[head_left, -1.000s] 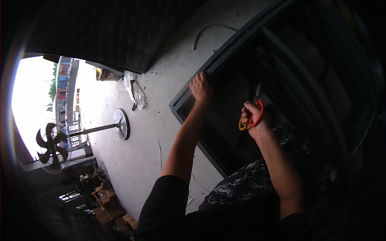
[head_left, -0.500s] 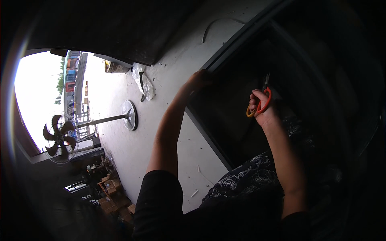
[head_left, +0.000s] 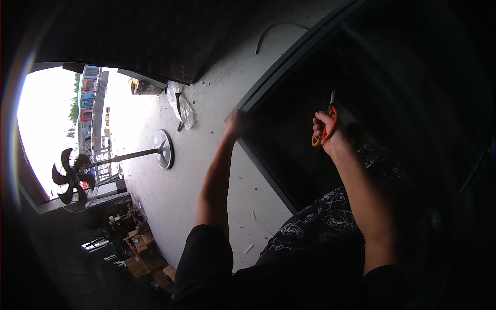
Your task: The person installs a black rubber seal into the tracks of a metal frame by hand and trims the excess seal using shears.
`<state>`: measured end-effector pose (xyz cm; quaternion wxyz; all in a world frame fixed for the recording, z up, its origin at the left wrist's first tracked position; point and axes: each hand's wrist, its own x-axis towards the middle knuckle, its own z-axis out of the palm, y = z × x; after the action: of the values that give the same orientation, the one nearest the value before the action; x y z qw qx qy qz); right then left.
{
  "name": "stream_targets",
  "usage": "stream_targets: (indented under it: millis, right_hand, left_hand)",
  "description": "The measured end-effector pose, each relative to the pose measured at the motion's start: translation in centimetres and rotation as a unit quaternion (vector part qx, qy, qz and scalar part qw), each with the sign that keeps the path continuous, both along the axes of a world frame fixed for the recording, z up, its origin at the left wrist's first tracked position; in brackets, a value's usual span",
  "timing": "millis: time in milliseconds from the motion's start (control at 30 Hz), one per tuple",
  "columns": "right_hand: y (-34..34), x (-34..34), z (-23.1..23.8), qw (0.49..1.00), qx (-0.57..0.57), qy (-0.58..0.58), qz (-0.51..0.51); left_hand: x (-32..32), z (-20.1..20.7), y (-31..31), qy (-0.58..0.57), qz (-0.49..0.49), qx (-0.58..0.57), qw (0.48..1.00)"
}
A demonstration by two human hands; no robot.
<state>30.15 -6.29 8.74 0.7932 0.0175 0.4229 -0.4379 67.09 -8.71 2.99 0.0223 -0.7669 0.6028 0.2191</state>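
My left hand is closed over the left corner of a large dark rectangular frame or panel; its fingertips are blurred and partly lost against the dark edge. Over the frame's shadowed interior, my right hand grips a pair of scissors with red and yellow handle loops. The short blades point up and away from me, and they look nearly closed. What lies inside the frame is too dark to make out.
Pale floor spreads to the left, with thin scraps on it. A pedestal fan with a round base stands there. Beyond lie a clear plastic bag, a bucket and cardboard boxes. A curved strip lies beside the frame.
My left hand has shifted left and down in the picture, to the frame's corner. The right hand with the scissors has moved slightly left and up.
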Motion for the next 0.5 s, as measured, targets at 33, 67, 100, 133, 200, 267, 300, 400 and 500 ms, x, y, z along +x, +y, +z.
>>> stream_targets:
  millis: [33, 67, 100, 133, 200, 267, 300, 400, 500]
  right_hand:
    - [0.2, -0.2, 0.0, 1.000, -0.018, 0.022, 0.006]
    - [0.3, -0.2, 0.1, 0.998, -0.020, 0.050, 0.012]
    - [0.5, -0.4, 0.4, 0.996, -0.032, 0.077, 0.016]
    - [0.9, -0.6, 0.7, 0.993, -0.045, 0.105, 0.023]
    - [1.4, -1.3, 1.8, 0.992, -0.058, 0.112, 0.024]
    - [1.8, -2.0, 3.3, 0.989, -0.094, 0.114, 0.030]
    - [2.1, -2.3, 4.2, 0.988, -0.107, 0.112, 0.011]
    - [4.3, -4.4, 7.3, 0.985, -0.144, 0.098, 0.002]
    - [9.7, -9.2, 10.5, 0.970, -0.216, 0.112, 0.008]
  left_hand:
    - [0.1, -0.3, 0.0, -0.004, 0.023, 0.016, 1.000]
    - [0.3, -0.7, 0.2, -0.011, 0.014, -0.005, 1.000]
    - [0.4, -1.1, 0.3, -0.033, 0.015, -0.020, 0.999]
    - [0.6, -1.6, 0.7, -0.042, 0.006, -0.034, 0.999]
    - [1.1, -2.4, 1.0, -0.059, 0.005, -0.060, 0.996]
    - [1.1, -2.9, 1.3, -0.120, -0.013, -0.066, 0.990]
    - [0.7, -3.1, 1.4, -0.126, -0.006, -0.077, 0.989]
    - [-2.3, -2.8, 0.9, -0.148, 0.055, -0.085, 0.984]
    - [-8.4, -0.2, -0.2, -0.059, -0.060, -0.152, 0.985]
